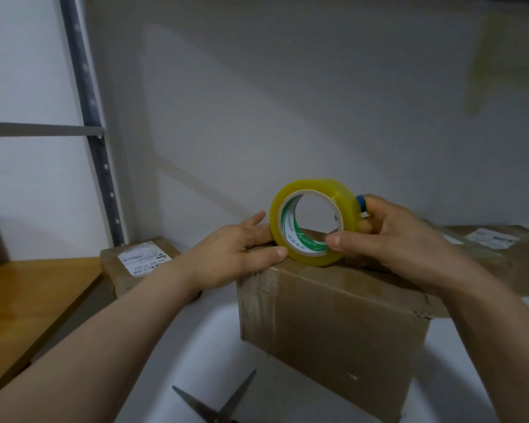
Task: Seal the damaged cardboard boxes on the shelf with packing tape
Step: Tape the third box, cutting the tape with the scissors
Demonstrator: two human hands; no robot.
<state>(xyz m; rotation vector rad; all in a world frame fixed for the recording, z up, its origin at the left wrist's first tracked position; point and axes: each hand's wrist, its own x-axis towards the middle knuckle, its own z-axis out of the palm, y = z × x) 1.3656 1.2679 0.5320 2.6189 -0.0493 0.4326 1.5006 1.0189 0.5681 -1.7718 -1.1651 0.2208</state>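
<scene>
Tape point(342, 196): roll stands on edge on top of the box point(333, 325), near its left corner, likely so a strip can unroll straight along the top.
Right hand point(388, 236): curled round the roll, thumb inside the core and fingers over the outer rim; this grip steadies it and would let it turn.
Left hand point(235, 251): fairly flat, fingers straight against the roll's left side, thumb pressing down at the box corner, probably anchoring the tape's end. The end itself is too clear to make out.
Box: sits on the shelf point(177, 361); its edges are creased and torn and old tape wraps the left corner, so it needs sealing.
Scissors point(223, 404): lie open on the shelf in front of the box, handy for cutting.
Stage: seemingly the start of a strip.
Neighbours: one labelled box point(135, 264) at left, another point(501, 254) at right.
</scene>
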